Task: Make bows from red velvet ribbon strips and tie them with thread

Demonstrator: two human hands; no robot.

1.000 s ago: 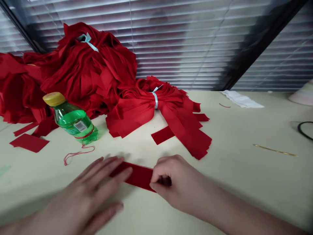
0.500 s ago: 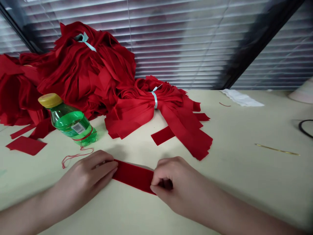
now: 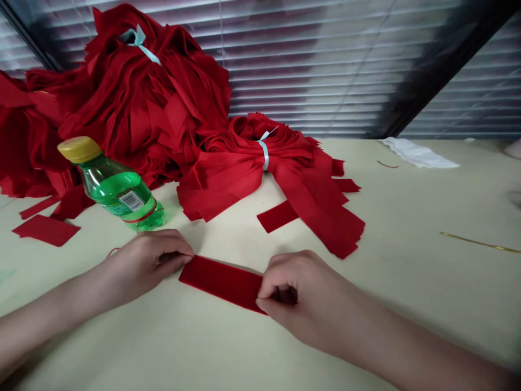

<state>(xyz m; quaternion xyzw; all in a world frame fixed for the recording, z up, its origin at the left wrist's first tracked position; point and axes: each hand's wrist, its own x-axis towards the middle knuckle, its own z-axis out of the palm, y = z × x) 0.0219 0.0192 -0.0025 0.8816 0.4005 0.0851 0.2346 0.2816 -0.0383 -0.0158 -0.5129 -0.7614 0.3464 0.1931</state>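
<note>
Between my hands a red fabric strip [image 3: 223, 282] stretches flat, just above or on the table; I cannot tell which. My left hand [image 3: 150, 260] pinches its upper left corner between thumb and fingertips, so the lower left corner shows free. At the other end my right hand [image 3: 295, 296] is closed on the strip, thumb below and fingers curled, hiding that end. Behind them lies a bundle of red fabric strips [image 3: 232, 179] tied with a pale blue band [image 3: 265, 152]. A single red strip [image 3: 277, 216] sticks out by the bundle.
A green bottle [image 3: 122, 190] with a yellow cap stands left of the bundle, red thread around its base. Larger red fabric piles [image 3: 142, 103] rise against the window blinds [image 3: 277, 70]. A white cloth [image 3: 419, 153] and a thin gold-coloured strand [image 3: 478, 241] lie on the right.
My left hand has shifted to the strip's upper corner, uncovering its lower left end. The right hand keeps its hold. The whole view has shifted slightly.
</note>
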